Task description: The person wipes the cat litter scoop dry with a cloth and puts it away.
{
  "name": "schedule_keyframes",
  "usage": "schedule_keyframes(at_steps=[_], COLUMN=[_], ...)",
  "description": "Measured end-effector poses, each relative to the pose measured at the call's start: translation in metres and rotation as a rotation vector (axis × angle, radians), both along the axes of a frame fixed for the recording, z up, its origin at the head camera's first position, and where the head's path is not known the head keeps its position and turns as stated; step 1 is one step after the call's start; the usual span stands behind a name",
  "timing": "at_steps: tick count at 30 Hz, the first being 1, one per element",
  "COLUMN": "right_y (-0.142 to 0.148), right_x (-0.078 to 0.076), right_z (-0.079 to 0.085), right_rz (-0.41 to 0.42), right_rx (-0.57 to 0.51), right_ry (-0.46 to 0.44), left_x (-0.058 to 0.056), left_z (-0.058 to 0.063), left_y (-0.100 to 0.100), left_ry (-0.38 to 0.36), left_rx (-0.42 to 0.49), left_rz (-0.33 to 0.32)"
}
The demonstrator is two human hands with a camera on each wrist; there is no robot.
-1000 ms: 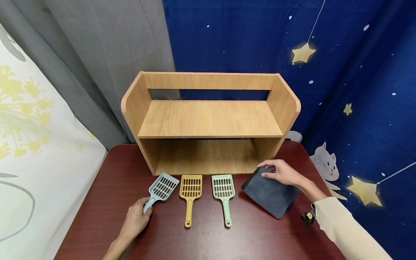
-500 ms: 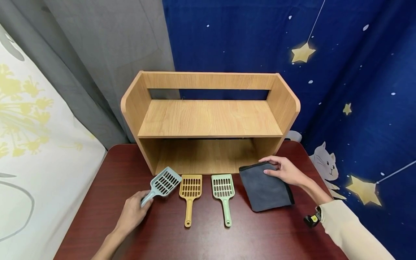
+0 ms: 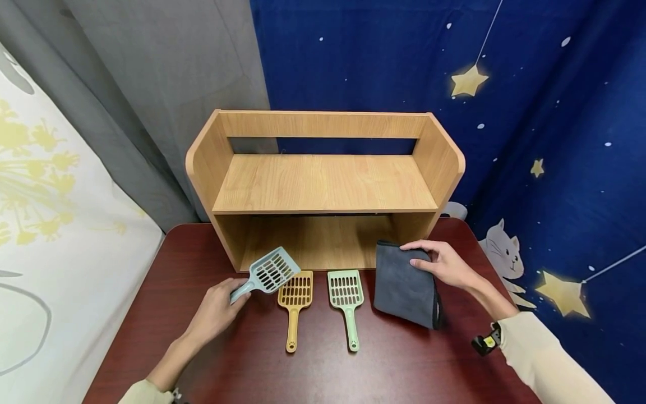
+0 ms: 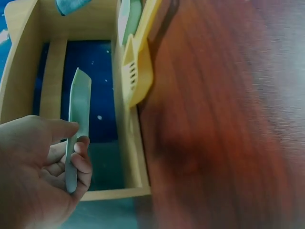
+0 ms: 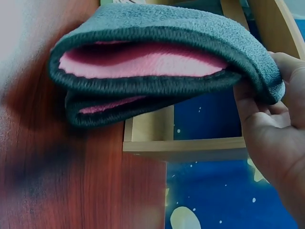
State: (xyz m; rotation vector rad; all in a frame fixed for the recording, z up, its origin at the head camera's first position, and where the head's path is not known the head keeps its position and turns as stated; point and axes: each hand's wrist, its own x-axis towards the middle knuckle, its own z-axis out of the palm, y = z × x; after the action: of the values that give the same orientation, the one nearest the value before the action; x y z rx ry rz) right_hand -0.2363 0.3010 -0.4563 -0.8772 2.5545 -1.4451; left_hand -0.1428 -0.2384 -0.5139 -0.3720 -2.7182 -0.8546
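Could drop folded grey cloth [image 3: 402, 287] (edge-pinched, right fingers [image 3: 420, 245]) before tan wooden shelf [image 3: 325, 182]; gripping blue slotted plastic scoop [image 3: 273, 271] in left fingers [image 4: 82, 163].

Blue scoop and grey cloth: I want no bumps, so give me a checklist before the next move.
1. Left hand grips the blue scoop by its handle: ok.
2. Right hand pinches the grey cloth near its edge: ok.
3. Blue scoop apart from the yellow scoop: ok, the left wrist view shows a gap.
4. Grey cloth clear of the shelf: cannot tell; they overlap in the head view.
5. Green scoop apart from the grey cloth: ok.
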Motion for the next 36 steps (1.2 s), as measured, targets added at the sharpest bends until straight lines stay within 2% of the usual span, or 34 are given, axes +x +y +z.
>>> schedule_keyframes(at_steps=[6, 15, 21, 30, 36], right_y=[-0.004, -0.014, -0.024, -0.041, -0.055], right_x=[0.005, 0.012, 0.018, 0.022, 0.025], right_z=[0.006, 0.017, 0.025, 0.034, 0.037], right_rz=[-0.056, -0.119, -0.146, -0.154, -0.161], right_rx=[0.002, -0.022, -0.064, -0.184, -0.174], right_ry=[0.017, 0.020, 0.065, 0.122, 0.155], left_x=[-0.011, -0.027, -0.034, -0.039, -0.043], left_z=[0.015, 0.030, 0.037, 0.045, 0.046], left_y=[0.011, 0.028, 0.042, 0.064, 0.076], left_ry=[-0.038, -0.030, -0.031, -0.017, 0.025], left_rx=[-0.013, -0.024, -0.028, -0.055, -0.051], left_rz=[-0.074, -0.180, -0.256, -0.322, -0.378])
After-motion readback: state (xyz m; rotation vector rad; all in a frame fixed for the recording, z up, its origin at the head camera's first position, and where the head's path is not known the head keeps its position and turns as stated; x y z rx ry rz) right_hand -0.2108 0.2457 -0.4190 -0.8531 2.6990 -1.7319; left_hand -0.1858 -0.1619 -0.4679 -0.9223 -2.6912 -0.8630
